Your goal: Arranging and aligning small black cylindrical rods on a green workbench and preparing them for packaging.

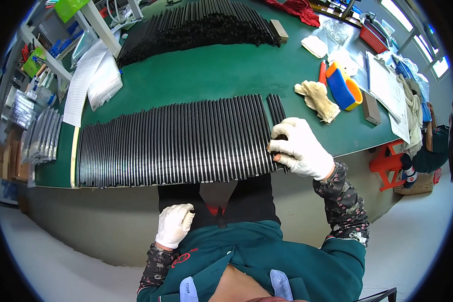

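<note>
Red basket (373, 39) at back right, contents too small to tell. Small group of black rods (277, 108) sits at the right end of the long rod row (176, 141), front of green table (211, 73); long axes run front to back, near ends toward the person. Right hand (304, 150) on the group, grip narrow, can't tell if pinched. Left hand (174, 226) over lap, palm hidden, can't tell how closed. Cloth glove (318, 101) lies right, rod pile (199, 32) behind.
</note>
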Demonstrator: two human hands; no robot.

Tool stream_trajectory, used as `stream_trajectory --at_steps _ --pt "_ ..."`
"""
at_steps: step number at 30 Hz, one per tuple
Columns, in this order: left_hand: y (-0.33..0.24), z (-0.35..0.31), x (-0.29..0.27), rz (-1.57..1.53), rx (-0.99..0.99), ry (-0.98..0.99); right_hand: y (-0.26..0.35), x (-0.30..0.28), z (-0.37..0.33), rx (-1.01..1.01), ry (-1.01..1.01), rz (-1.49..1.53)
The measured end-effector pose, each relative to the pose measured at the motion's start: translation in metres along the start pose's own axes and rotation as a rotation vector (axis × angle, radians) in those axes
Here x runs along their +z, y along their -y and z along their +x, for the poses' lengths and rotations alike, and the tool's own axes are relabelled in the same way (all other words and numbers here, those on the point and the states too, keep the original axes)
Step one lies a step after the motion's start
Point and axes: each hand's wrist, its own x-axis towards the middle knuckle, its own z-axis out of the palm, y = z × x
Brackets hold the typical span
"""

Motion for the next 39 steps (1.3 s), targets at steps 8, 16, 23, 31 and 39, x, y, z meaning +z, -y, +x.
stream_trajectory --at_steps 8,16,23,31,39 --pt "0.004 -0.003 0.004 0.011 -0.020 -0.006 0.001 0.003 0.007 -0.040 -0.007 0.041" --pt "0.006 -0.005 0.004 -0.021 -0.026 -0.011 0.004 0.007 0.019 -0.169 -0.051 0.004" --pt "0.005 -0.008 0.004 0.000 -0.035 -0.009 0.015 0.004 0.025 -0.133 -0.031 -0.022" --pt "0.004 -0.012 0.001 -0.007 -0.044 -0.029 0.021 0.005 0.033 -0.176 -0.002 -0.011" --pt "0.009 -0.014 0.003 -0.031 -0.053 -0.045 0.020 0.004 0.042 -0.213 0.079 0.035"
